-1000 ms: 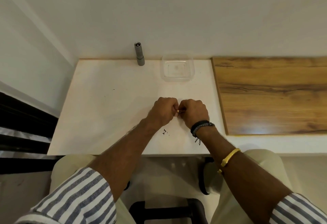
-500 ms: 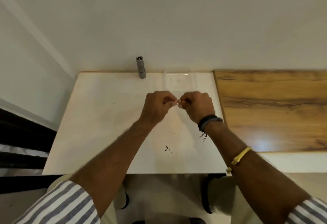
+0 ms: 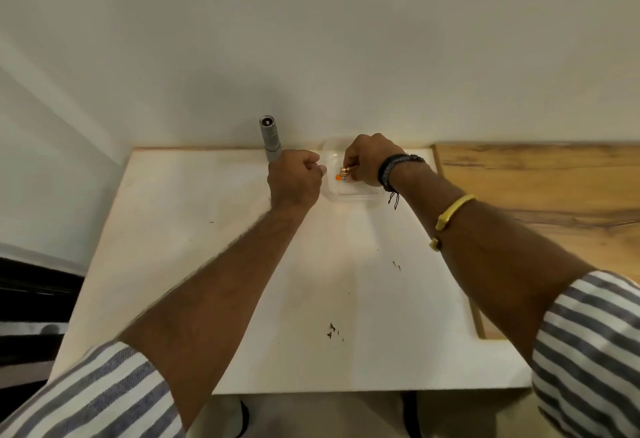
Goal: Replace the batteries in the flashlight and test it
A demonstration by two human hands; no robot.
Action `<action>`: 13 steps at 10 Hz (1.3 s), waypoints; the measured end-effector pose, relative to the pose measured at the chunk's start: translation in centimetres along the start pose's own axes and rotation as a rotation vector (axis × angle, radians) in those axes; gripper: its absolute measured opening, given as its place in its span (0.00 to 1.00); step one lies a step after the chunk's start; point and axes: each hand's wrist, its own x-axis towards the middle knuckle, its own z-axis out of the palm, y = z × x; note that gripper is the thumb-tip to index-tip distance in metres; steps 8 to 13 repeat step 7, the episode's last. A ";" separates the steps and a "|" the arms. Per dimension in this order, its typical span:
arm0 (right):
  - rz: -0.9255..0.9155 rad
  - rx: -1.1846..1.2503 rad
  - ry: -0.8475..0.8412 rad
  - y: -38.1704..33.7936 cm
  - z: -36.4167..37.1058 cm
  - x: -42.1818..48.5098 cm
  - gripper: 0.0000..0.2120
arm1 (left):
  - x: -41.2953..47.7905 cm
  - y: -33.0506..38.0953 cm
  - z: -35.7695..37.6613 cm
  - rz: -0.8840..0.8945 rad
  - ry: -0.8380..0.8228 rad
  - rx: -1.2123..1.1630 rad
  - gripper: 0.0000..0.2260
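Copper-coloured battery [image 3: 346, 171] pinched by fingers of right hand [image 3: 369, 160] over clear container [image 3: 353, 197]; left hand [image 3: 294, 179] fingers curled, contents unclear.

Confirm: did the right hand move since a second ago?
Yes. The right hand, pinching a battery, went forward: earlier short of the clear container, now over it.

flashlight [image 3: 270, 141] grey | battery [image 3: 345, 171] copper, orange tip | table [image 3: 207, 264] white | sleeve [image 3: 104, 396] blue-white striped | bangle [image 3: 452, 209] yellow
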 end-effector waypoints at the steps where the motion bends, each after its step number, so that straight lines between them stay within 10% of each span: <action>1: 0.006 0.009 0.012 0.1 -0.5 0.4 0.12 | 0.2 -0.3 -0.1 0.031 0.006 0.019 0.11; 7: 0.084 0.320 0.494 -2.8 -0.5 -13.1 0.12 | -8.5 2.1 -5.6 0.234 0.088 0.007 0.10; 13: 0.084 0.320 0.494 -2.8 -0.5 -13.1 0.12 | -8.5 2.1 -5.6 0.234 0.088 0.007 0.10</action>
